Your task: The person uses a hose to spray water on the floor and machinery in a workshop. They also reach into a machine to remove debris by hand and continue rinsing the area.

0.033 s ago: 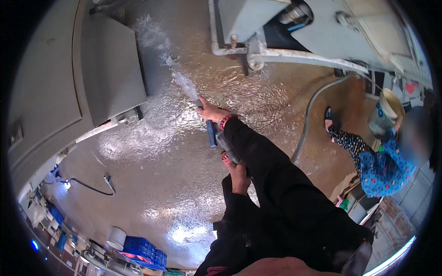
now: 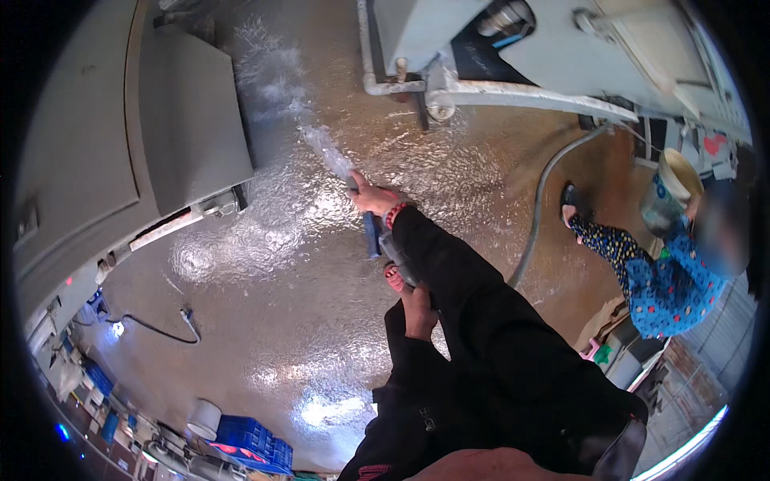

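A thick grey hose (image 2: 397, 250) runs between my two hands, and water (image 2: 325, 150) gushes from its far end onto the wet floor. Closest to that outlet, my right hand (image 2: 373, 200), with red beads at the wrist, is closed round the hose. Further back, my left hand (image 2: 415, 305) is wrapped round it too. Beside the hose, just below my right hand, a dark blue narrow thing (image 2: 371, 234) shows, and I cannot make out what it is. My sleeve hides the hose behind my left hand.
Grey cabinets (image 2: 192, 120) stand at the left, and a pale machine (image 2: 553, 100) at the far right. A grey hose (image 2: 539, 208) curves over the floor. At right, a person (image 2: 666, 280) holds a bucket (image 2: 674, 192). Blue crates (image 2: 245, 439) and a black cable (image 2: 156, 327) lie near left.
My right hand and the hose's outlet have shifted slightly to the right. The whole view has moved a little, and the water keeps pouring.
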### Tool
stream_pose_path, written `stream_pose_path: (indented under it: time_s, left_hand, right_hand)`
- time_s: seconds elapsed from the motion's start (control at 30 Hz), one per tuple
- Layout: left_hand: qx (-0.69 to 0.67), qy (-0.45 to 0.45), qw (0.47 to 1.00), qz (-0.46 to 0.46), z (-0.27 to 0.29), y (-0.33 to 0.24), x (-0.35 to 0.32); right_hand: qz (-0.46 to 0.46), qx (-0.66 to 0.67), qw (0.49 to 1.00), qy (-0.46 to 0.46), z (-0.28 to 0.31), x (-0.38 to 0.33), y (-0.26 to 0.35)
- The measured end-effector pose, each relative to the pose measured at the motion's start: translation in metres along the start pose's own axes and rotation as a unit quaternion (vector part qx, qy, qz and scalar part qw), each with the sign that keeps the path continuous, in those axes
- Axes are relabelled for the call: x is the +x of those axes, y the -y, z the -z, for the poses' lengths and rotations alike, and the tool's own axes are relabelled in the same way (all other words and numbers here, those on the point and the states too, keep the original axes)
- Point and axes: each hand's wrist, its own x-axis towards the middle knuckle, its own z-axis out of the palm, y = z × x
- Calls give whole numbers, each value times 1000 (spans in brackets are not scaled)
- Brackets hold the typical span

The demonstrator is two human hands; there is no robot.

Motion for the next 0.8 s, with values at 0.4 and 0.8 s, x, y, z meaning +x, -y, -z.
stream_pose_path:
  time_s: [0.4,0.8]
  left_hand:
    - [-8,47,981,186,67,205,-153]
    - [-14,17,952,306,97,355,-167]
  right_hand:
    - [-112,-48,989,-82,-58,-211,-297]
    - [-176,17,979,-97,-62,-286,-441]
